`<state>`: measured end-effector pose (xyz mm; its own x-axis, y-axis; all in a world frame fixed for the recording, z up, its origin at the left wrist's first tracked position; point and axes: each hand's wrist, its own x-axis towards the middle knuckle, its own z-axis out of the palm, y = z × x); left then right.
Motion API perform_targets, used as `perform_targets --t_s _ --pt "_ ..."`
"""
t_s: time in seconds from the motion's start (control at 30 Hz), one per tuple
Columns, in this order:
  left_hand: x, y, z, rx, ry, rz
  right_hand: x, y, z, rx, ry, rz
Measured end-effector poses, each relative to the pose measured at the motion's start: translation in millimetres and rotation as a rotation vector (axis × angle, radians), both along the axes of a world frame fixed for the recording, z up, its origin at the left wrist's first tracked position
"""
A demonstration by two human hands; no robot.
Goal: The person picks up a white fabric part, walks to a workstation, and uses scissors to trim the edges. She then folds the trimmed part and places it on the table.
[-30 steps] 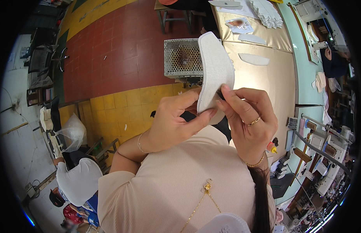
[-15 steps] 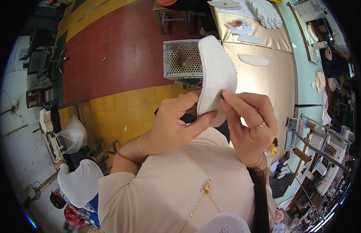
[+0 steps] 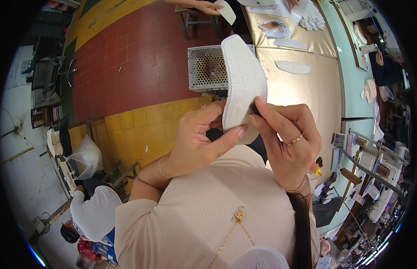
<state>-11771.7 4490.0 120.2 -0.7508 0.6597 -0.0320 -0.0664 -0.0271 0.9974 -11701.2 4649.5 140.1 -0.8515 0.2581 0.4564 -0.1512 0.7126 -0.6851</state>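
Note:
A white, curved fabric pad (image 3: 244,76), with a fine weave and a layered edge, stands raised in front of me. My left hand (image 3: 197,134) grips its lower left part between thumb and fingers. At the pad's lower right edge, my right hand (image 3: 291,139) pinches a small black object (image 3: 255,110) between thumb and index finger. Most of that object is hidden by the fingers, so its kind cannot be made out. Its exposed end lies against or very close to the pad's face.
Beyond the pad is a perforated metal box (image 3: 195,83). On the right, a gold-covered table (image 3: 302,96) carries loose white pads (image 3: 293,67) and a white stack (image 3: 312,20). A co-worker's hand (image 3: 208,8) holds another pad. Sewing machines (image 3: 383,188) line the right; a seated person (image 3: 95,213) is lower left.
Both hands and the pad have shifted slightly left, and the pad's face has turned more toward me. More of the black object shows. A co-worker's hands have come into view at the top.

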Motion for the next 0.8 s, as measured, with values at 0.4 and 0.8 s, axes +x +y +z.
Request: perform_targets --t_s 0.4,0.8 --pt "-5.3 1.0 5.7 -0.139 0.150 -0.074 -6.7 4.0 -2.4 0.121 0.095 -0.014" --pt "-6.1 4.7 4.8 0.123 -0.143 0.071 -7.1 3.6 1.5 -0.043 -0.003 -0.008"
